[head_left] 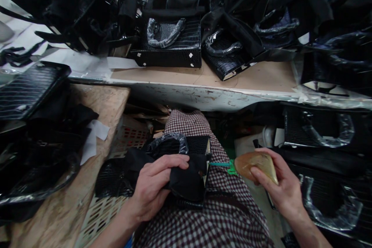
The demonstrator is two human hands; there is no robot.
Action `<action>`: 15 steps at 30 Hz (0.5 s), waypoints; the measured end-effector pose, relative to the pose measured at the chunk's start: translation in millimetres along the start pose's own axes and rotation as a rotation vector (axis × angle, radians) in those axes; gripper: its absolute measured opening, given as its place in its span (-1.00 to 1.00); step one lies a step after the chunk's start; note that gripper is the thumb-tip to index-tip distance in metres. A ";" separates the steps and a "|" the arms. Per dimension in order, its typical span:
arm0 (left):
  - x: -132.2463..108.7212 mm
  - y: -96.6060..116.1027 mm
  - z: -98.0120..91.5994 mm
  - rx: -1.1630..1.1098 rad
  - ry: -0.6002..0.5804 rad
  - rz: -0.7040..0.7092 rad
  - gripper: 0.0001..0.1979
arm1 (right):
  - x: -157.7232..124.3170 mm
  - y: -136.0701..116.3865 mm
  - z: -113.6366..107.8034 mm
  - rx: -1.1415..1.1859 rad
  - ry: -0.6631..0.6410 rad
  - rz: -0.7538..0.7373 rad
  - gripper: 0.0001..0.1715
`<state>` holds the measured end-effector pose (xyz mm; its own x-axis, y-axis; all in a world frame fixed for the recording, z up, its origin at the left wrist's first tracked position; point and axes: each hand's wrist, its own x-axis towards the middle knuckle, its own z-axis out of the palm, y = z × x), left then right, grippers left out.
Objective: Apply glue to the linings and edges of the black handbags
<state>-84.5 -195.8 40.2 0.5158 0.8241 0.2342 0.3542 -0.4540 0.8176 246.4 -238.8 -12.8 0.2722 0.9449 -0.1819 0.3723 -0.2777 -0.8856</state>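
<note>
Across my lap, on a checked apron (232, 201), lies a black crocodile-pattern handbag (197, 145) with a plastic-wrapped handle (178, 139). My left hand (158, 180) presses on its black cloth lining, fingers closed over the folded fabric. A squeeze glue bottle (252, 164), soft and amber-coloured, is gripped in my right hand (280, 182). Its thin green nozzle (219, 164) points left, and the tip reaches the pale raw edge at the bag's right side. Whether any glue is coming out I cannot tell.
Several black handbags stand on the bench (180, 77) ahead. More black bag parts (31, 93) lie on the wooden board (107, 112) at left. Further wrapped-handle bags (328, 197) are stacked at right. A plastic crate (99, 217) sits beside my left leg.
</note>
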 end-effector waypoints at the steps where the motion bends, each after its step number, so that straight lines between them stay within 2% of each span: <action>1: 0.2 -0.2 0.1 -0.001 0.003 0.002 -0.74 | 0.3 2.2 1.0 0.005 -0.003 -0.002 -0.51; 15: 2.2 -2.8 -1.1 -0.018 0.016 0.002 -0.77 | 9.7 18.9 9.8 -0.147 -0.011 -0.230 -0.50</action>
<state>-85.2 -192.3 39.0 0.5036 0.8287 0.2441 0.3388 -0.4494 0.8266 247.4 -233.2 -35.5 0.1560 0.9877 0.0120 0.5480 -0.0764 -0.8330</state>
